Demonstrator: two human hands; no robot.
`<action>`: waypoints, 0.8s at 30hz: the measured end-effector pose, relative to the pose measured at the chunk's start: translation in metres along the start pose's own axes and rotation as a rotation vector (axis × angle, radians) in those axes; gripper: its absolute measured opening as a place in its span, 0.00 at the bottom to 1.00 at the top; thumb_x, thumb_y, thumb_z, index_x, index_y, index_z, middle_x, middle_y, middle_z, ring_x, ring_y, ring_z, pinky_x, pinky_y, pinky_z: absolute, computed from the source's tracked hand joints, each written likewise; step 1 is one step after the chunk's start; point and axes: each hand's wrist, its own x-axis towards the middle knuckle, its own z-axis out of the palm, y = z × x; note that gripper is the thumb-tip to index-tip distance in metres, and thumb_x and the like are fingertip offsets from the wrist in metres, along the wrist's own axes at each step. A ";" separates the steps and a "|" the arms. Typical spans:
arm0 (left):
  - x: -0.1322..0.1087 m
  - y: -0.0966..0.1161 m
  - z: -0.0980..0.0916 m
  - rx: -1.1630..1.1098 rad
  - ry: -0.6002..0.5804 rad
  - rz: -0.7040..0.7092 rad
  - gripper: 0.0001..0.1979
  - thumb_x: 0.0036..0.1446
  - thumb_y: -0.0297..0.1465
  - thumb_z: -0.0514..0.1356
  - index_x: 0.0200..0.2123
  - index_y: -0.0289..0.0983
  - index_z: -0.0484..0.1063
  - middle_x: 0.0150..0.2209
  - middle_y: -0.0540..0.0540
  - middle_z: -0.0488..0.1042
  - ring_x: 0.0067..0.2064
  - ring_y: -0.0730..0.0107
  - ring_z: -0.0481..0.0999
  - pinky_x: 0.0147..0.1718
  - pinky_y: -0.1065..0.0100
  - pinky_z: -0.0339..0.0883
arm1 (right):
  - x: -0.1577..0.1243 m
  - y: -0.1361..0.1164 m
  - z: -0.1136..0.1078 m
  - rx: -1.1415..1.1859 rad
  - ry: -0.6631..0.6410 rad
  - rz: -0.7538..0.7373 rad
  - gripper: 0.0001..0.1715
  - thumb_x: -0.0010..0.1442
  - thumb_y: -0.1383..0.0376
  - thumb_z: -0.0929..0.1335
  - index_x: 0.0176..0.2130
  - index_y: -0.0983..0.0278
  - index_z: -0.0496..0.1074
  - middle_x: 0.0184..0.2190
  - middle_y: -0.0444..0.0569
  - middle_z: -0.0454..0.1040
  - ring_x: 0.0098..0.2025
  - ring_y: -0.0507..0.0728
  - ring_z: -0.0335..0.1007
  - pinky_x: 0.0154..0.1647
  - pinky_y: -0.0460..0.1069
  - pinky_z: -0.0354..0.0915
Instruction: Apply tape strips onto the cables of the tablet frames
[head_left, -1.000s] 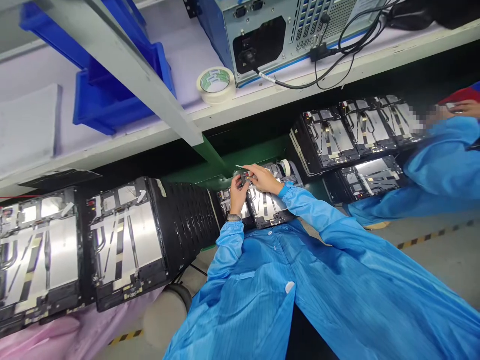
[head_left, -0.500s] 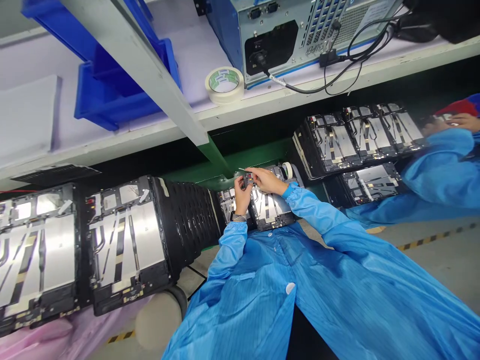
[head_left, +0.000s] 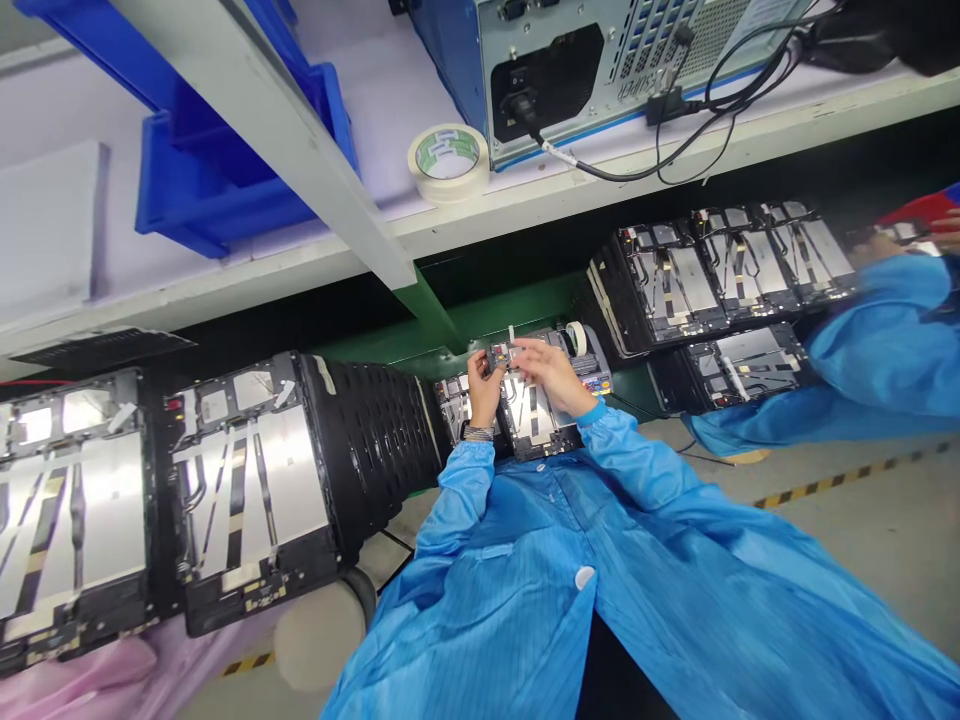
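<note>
An open tablet-like device [head_left: 536, 420] with a silver inner plate and black frame lies in front of me on the green bench. My left hand [head_left: 482, 385] is closed, pinching a small part at the device's far edge. My right hand [head_left: 546, 368] reaches over the same edge, fingers pinched on a thin pale strip [head_left: 511, 335] that stands up from it. Both hands nearly touch. A small roll of tape [head_left: 574, 338] sits just behind the device.
Stacks of similar opened devices stand at my left [head_left: 225, 480] and at the right [head_left: 720, 265]. A co-worker's blue sleeve [head_left: 877, 340] lies at far right. On the shelf above sit a tape roll [head_left: 448, 160], blue bins [head_left: 225, 170] and a cabled metal box [head_left: 600, 60].
My right hand has shifted slightly right and lower over the device's far edge. The thin strip it holds now points upward instead of sideways to the left. The view moved a little.
</note>
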 end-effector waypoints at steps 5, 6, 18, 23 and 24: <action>-0.004 0.004 0.000 0.008 0.003 0.043 0.28 0.62 0.30 0.64 0.64 0.45 0.63 0.67 0.41 0.68 0.67 0.58 0.70 0.65 0.56 0.67 | -0.019 0.015 0.011 0.500 -0.052 0.269 0.22 0.56 0.65 0.75 0.51 0.66 0.78 0.35 0.48 0.79 0.31 0.52 0.68 0.32 0.48 0.63; -0.005 0.006 0.000 0.021 0.007 0.048 0.29 0.62 0.30 0.63 0.65 0.45 0.63 0.69 0.41 0.66 0.68 0.58 0.68 0.66 0.56 0.66 | -0.019 0.019 0.011 0.537 -0.046 0.290 0.21 0.56 0.66 0.75 0.50 0.66 0.78 0.35 0.48 0.79 0.31 0.52 0.69 0.32 0.48 0.63; -0.006 0.018 0.000 0.179 -0.021 0.166 0.19 0.60 0.25 0.61 0.54 0.44 0.74 0.70 0.43 0.62 0.76 0.59 0.56 0.70 0.54 0.59 | -0.005 0.020 -0.002 0.639 -0.015 0.494 0.13 0.66 0.65 0.66 0.44 0.67 0.79 0.33 0.52 0.81 0.30 0.54 0.69 0.34 0.49 0.66; -0.006 0.019 -0.001 0.216 -0.053 0.175 0.12 0.64 0.27 0.61 0.49 0.43 0.77 0.72 0.42 0.59 0.76 0.55 0.56 0.74 0.51 0.52 | -0.001 0.020 -0.002 0.647 -0.006 0.519 0.14 0.68 0.64 0.64 0.43 0.66 0.78 0.35 0.53 0.82 0.30 0.54 0.69 0.33 0.49 0.66; -0.007 0.020 -0.001 0.226 -0.057 0.172 0.11 0.64 0.28 0.61 0.48 0.43 0.77 0.72 0.42 0.59 0.76 0.55 0.55 0.74 0.51 0.51 | -0.001 0.021 -0.001 0.635 -0.002 0.514 0.13 0.68 0.64 0.65 0.43 0.66 0.78 0.35 0.53 0.82 0.30 0.55 0.69 0.33 0.49 0.67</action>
